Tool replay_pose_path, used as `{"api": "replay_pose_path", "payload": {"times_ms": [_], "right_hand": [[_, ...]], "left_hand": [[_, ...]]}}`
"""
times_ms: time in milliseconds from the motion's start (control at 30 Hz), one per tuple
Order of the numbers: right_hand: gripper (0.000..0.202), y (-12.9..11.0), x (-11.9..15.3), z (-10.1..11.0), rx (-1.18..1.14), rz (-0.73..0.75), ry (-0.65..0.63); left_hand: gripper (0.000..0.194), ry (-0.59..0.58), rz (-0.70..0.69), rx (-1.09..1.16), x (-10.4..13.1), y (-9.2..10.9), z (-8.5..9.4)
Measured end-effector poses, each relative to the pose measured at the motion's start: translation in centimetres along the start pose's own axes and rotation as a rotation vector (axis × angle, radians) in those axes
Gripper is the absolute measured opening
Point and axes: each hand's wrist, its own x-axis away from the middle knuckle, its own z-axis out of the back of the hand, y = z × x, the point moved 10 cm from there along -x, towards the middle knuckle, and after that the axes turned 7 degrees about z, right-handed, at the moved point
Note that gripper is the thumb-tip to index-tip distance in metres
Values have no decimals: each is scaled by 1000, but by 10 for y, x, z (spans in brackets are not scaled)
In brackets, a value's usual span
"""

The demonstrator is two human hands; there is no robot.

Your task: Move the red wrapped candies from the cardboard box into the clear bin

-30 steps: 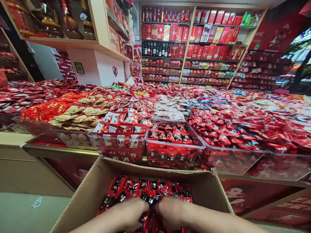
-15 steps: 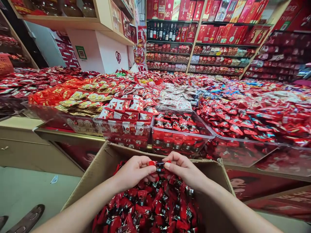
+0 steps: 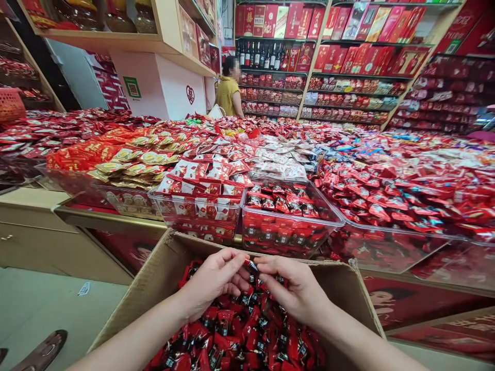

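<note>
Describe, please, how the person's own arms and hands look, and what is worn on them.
The left hand and right hand are without gloves. Both forearms are bare as far as the picture shows, with no sleeve, watch or bracelet visible.

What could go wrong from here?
1. The small packet between the left hand and right hand might slip and get lost among the similar red-and-black packets below.
2. The cardboard box sits close to the filled clear bin; a bump might jostle the bin.
</note>
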Motion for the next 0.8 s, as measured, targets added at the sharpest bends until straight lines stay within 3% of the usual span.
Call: {"api": "replay_pose_path", "payload": {"times_ms": [67,167,300,467,633,800], "right_hand": [[16,-6,0,-5,9,39,-49],[14,-2,0,-10,-31,-16,-77],[30,12,3,-11,-104,-146,-27],[24,22,8,-12,-75,-198,28],[25,22,8,-12,-171,-223,25],[34,11,5,-14,-56,-156,-65]], "left_hand": [[24,-13,-42,15,2,4,-1],[22,-12,-102,-22,4,10,-2],[20,38,-203,-45,6,19,1],[17,48,-202,43,6,17,2],[44,-6,-223,87,6,20,-5],[43,-23,-339,-179,13,25,-14]]}}
